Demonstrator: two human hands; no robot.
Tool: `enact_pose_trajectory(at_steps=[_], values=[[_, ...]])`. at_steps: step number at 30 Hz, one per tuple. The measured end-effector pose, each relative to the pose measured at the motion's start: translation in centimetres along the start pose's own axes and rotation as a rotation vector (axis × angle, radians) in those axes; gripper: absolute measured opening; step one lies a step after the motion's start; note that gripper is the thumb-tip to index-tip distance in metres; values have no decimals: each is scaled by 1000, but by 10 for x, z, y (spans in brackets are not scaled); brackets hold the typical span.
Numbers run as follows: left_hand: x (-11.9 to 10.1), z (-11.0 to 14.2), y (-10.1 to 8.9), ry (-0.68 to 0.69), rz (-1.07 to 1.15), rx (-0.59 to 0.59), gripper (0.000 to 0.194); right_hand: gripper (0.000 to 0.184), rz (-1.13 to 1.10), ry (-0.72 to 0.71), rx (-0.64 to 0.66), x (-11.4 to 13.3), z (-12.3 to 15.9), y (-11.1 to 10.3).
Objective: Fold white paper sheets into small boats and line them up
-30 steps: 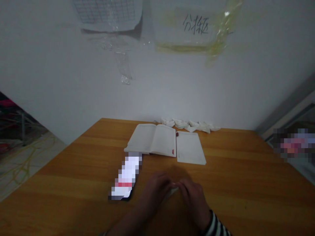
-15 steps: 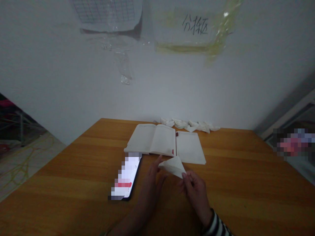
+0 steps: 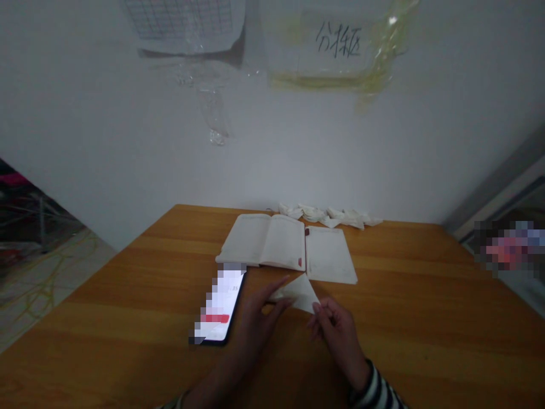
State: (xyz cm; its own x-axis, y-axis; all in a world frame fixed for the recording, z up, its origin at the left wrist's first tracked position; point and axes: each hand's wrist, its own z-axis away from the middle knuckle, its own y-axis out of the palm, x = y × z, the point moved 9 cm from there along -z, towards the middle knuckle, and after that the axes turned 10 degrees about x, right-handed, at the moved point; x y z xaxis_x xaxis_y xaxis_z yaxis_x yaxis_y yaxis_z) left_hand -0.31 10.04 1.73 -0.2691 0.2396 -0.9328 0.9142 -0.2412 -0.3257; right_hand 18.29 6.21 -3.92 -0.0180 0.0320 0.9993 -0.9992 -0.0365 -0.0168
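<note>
Plain indoor work room, exact type unclear, wood-veneer table (image 3: 383, 318), white wall (image 3: 128, 142), taped sign (image 3: 336, 42) handwritten "分拣" (sorting), tiled floor (image 3: 38, 289)

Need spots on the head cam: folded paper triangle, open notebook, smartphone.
folded paper triangle (image 3: 301, 293): head view, on its upper face
open notebook (image 3: 284, 243): head view, on the right-hand page
smartphone (image 3: 220, 305): head view, on the lit screen

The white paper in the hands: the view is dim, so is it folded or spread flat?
The white paper is folded: a pointed triangle, held between the left hand and right hand.
</note>
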Motion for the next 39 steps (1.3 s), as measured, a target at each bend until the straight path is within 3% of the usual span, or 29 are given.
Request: enact_pose_trajectory(at_steps=[5,10,15,19,23,29,35,39], values=[[11,-7,-5,-100,176,-15,33,47,14,2,16,6,3,3],[18,-12,-7,-139,188,21,35,46,47,-21,-25,6,3,-2],[14,-6,-18,-89,165,-138,52,48,2,4,-53,-3,0,-3],[13,-2,-22,-93,220,-211,43,48,-14,13,-51,-5,1,-1],[6,-2,-22,-57,219,-163,37,48,-16,5,-64,-6,1,-3],[-14,2,-21,111,-37,-121,28,50,-78,28,-57,-10,-1,-3],[10,-9,-16,-8,68,-54,49,51,-77,31,-42,-7,0,-1],[14,-9,-18,-83,120,-80,45,50,-52,12,-30,-2,1,1]])
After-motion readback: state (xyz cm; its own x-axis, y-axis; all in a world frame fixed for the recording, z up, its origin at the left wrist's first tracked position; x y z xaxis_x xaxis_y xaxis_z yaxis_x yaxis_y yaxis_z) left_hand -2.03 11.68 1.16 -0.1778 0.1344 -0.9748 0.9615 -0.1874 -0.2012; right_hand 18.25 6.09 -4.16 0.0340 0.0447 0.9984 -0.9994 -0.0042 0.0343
